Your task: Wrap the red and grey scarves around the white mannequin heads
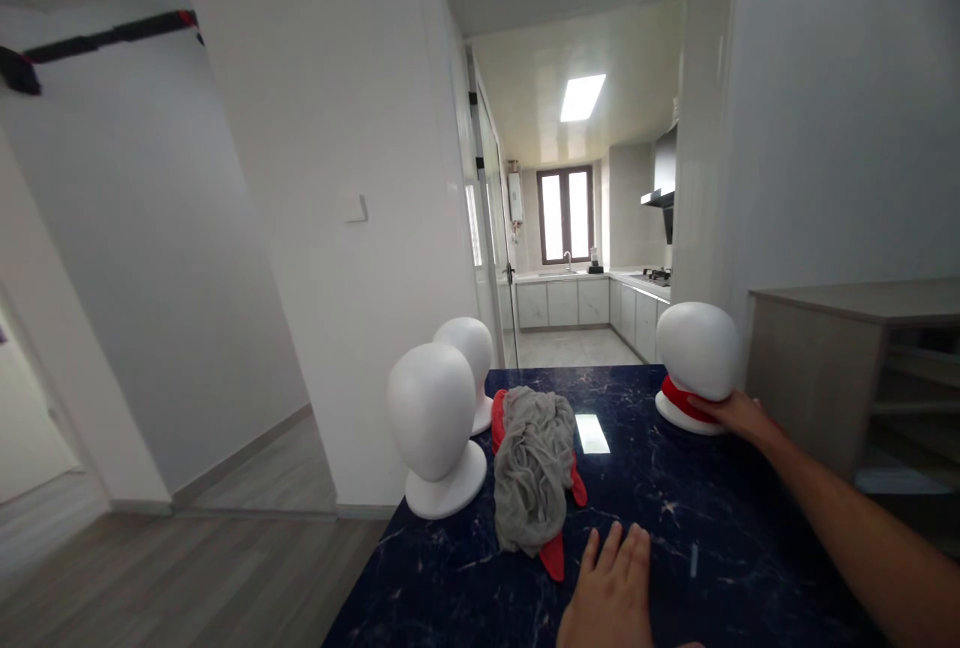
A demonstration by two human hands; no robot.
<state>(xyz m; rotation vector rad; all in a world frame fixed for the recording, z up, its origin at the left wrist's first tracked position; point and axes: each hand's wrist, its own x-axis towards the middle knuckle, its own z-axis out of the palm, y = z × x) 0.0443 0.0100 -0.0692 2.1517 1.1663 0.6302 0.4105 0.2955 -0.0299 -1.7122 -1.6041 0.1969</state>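
White walls (315,178) and a grey wood-grain floor (225,578) bounded the left side of the room. At centre, a dark blue, white-veined, glossy table (435,588) extended toward the doorway of a kitchen with a brown-framed window (553,218). On the table's left side stood a smooth white mannequin head (431,408) on a round base, with a second white mannequin head (469,348) partly hidden behind it. Immediately to their right lay a bunched grey fabric piece (529,468), with red fabric (553,556) protruding from its edges. Near its lower right, the left hand (609,588) was palm down, its grip extended and unloaded. At the far right of the table, a third white mannequin head (697,348) stood upright, a red fabric band (679,398) around its neck. The right hand (742,416) touched this band; whether its grip was clamped could not be determined. Farther right stood a grey-brown cabinet (810,368).
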